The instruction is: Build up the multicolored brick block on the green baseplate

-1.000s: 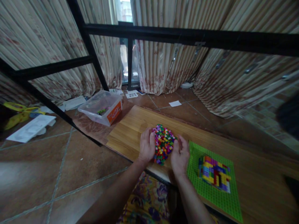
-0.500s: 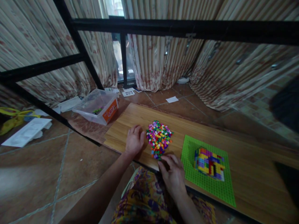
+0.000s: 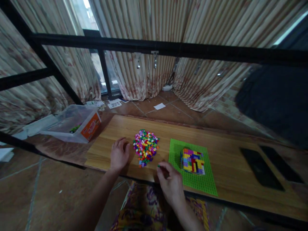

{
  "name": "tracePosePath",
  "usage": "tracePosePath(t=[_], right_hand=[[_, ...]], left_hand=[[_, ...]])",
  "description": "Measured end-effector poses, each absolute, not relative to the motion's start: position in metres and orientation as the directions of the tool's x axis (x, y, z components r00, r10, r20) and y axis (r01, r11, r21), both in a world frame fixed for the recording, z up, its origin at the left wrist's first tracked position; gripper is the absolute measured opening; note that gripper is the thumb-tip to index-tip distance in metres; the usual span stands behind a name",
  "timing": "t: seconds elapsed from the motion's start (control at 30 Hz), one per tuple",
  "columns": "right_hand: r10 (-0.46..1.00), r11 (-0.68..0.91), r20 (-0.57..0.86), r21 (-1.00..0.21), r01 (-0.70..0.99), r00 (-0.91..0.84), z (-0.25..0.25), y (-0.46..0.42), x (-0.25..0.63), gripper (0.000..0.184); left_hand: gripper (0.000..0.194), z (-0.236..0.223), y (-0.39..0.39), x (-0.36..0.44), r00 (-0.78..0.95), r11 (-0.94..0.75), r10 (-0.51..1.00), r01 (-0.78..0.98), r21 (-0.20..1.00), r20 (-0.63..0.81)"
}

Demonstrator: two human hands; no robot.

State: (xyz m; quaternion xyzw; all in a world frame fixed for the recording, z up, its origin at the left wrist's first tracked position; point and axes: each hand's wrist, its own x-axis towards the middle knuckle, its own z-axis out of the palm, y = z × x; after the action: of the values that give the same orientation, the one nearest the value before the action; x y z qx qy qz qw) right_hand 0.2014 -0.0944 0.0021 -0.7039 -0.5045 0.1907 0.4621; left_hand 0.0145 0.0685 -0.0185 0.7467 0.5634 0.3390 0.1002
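A pile of small, brightly coloured bricks (image 3: 145,146) lies on the wooden board between my hands. My left hand (image 3: 119,154) rests on the board just left of the pile, fingers loosely bent and apart, holding nothing. Right of the pile's near end, my right hand (image 3: 170,181) pinches a small dark green brick (image 3: 158,166) between thumb and forefinger. Beyond that hand lies a green studded baseplate (image 3: 207,183). On it stands a low multicoloured brick block (image 3: 192,161) in yellow, red, purple, blue and orange.
The wooden board (image 3: 227,160) spans the front, with two dark flat panels (image 3: 262,170) at its right. A clear plastic box (image 3: 69,123) with an orange label stands at the left. Black metal bars (image 3: 192,54) cross in front of patterned curtains (image 3: 134,77).
My view has swung to the right. My right hand has drawn away from the near end of the pile with a small green brick. My left hand stays beside the pile.
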Motion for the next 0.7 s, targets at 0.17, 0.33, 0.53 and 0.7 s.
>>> tracePosePath(t=[0.17,0.33,0.53,0.7], right_hand=[[0.773,-0.128,0.150,-0.915,0.384,0.616,0.009,-0.123,0.245,0.022],[0.618,-0.137,0.140,-0.950,0.280,0.774,0.016,-0.136,0.283,0.026],[0.621,-0.113,0.182,-0.941,0.318,0.762,0.016,-0.137,0.300,0.027],[0.697,-0.120,0.281,-0.861,0.494,0.659,0.019,-0.131,0.306,0.026]], left_hand=[[0.034,-0.019,0.071,0.013,0.150,-0.349,0.906,0.792,0.500,0.395],[0.035,-0.020,0.072,0.013,0.157,-0.359,0.897,0.804,0.474,0.413],[0.036,-0.020,0.073,0.012,0.177,-0.373,0.893,0.807,0.459,0.415],[0.035,-0.020,0.074,0.012,0.181,-0.376,0.890,0.809,0.451,0.419]])
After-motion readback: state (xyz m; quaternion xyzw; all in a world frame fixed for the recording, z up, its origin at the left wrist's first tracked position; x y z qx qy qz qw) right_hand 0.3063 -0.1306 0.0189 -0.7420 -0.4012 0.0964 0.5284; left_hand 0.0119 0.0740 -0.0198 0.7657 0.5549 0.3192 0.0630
